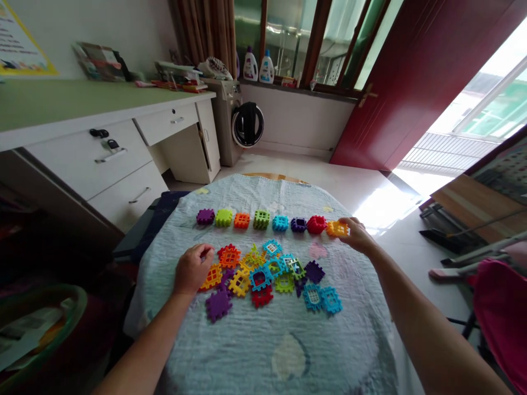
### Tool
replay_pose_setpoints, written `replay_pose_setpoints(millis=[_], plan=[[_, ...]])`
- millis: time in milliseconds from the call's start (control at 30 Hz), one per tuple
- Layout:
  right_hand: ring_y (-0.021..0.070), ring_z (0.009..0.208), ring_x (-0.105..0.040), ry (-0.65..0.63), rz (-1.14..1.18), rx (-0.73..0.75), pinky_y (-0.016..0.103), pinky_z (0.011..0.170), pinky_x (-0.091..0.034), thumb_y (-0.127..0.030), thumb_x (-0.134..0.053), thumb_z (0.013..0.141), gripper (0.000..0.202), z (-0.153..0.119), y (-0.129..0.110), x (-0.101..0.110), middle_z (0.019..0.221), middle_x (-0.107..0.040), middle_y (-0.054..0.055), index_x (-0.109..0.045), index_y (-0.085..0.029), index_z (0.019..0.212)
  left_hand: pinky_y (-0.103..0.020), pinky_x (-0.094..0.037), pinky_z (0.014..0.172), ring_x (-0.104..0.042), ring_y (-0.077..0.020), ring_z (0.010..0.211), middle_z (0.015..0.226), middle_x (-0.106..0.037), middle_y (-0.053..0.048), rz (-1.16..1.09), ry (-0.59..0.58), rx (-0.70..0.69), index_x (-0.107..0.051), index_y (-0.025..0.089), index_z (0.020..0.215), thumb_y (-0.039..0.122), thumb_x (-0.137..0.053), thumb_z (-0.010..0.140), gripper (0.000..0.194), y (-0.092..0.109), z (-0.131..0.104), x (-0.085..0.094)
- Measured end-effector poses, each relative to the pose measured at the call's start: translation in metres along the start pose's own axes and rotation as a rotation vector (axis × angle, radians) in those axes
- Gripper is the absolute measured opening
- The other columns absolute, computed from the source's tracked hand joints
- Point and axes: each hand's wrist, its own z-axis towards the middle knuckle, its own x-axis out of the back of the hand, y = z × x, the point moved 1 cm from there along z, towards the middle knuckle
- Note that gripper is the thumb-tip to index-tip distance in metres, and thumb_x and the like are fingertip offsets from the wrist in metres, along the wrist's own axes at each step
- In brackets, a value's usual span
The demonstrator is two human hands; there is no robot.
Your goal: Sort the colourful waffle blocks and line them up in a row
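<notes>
Across the cloth-covered round table (284, 334) runs a row of small block cubes, from a purple cube (205, 216) at the left to a red cube (317, 224). At its right end my right hand (357, 235) has its fingers on a yellow-orange block (337, 229). My left hand (194, 269) rests curled beside the loose pieces, next to an orange piece (213, 276); whether its fingers hold anything is hidden. Nearer me lie loose flat pieces, among them a purple piece (218, 305), a red piece (262, 297) and a blue piece (331, 300).
Behind the table stand a washing machine (228, 120) and a white desk with drawers (111, 159). Detergent bottles (267, 68) are on the window sill. A red door (382, 77) is at the right, and a green-rimmed bin (78, 307) at the lower left.
</notes>
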Motion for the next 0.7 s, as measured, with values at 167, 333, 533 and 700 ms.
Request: replay_pose_setpoints(millis=[167,333,533,700], plan=[[0.0281,0.107,-0.054,-0.103,-0.041,-0.043,0.042,0.099,-0.042,-0.026,-0.069,0.063,0.059,0.027,0.015,-0.009,0.122,-0.053,0.011,-0.06,-0.023,0.122,-0.032,-0.049,0.081,-0.065,-0.0225,0.081,0.083,-0.071,-0.006,0.013,0.002,-0.008,-0.062,0.022,0.078,0.042,-0.043,0.081,0.028,-0.001,0.0,0.0],[0.0272,0.107,-0.056,-0.154,-0.021,-0.026,0.04,0.098,-0.043,-0.019,-0.069,0.064,0.059,0.04,0.024,-0.014,0.119,-0.056,0.011,-0.061,-0.021,0.123,-0.032,-0.05,0.079,-0.065,-0.0226,0.08,0.082,-0.07,-0.005,0.021,0.003,-0.004,-0.063,0.022,0.078,0.043,-0.044,0.08,0.028,0.001,0.0,0.001],[0.0234,0.097,-0.06,-0.199,0.009,-0.005,0.039,0.093,-0.046,-0.021,-0.071,0.065,0.059,0.046,0.029,-0.021,0.119,-0.057,0.01,-0.062,-0.022,0.123,-0.031,-0.05,0.08,-0.065,-0.0223,0.081,0.082,-0.071,-0.005,0.022,-0.001,0.015,-0.062,0.022,0.078,0.044,-0.045,0.08,0.027,0.001,0.0,0.001],[0.0244,0.101,-0.06,-0.206,0.036,-0.021,0.039,0.095,-0.046,-0.025,-0.076,0.063,0.068,0.046,0.03,-0.023,0.121,-0.056,0.011,-0.059,-0.022,0.129,-0.032,-0.05,0.081,-0.065,-0.0226,0.081,0.083,-0.071,-0.005,0.02,-0.005,0.017,-0.062,0.023,0.079,0.043,-0.044,0.08,0.027,0.001,0.0,0.002]])
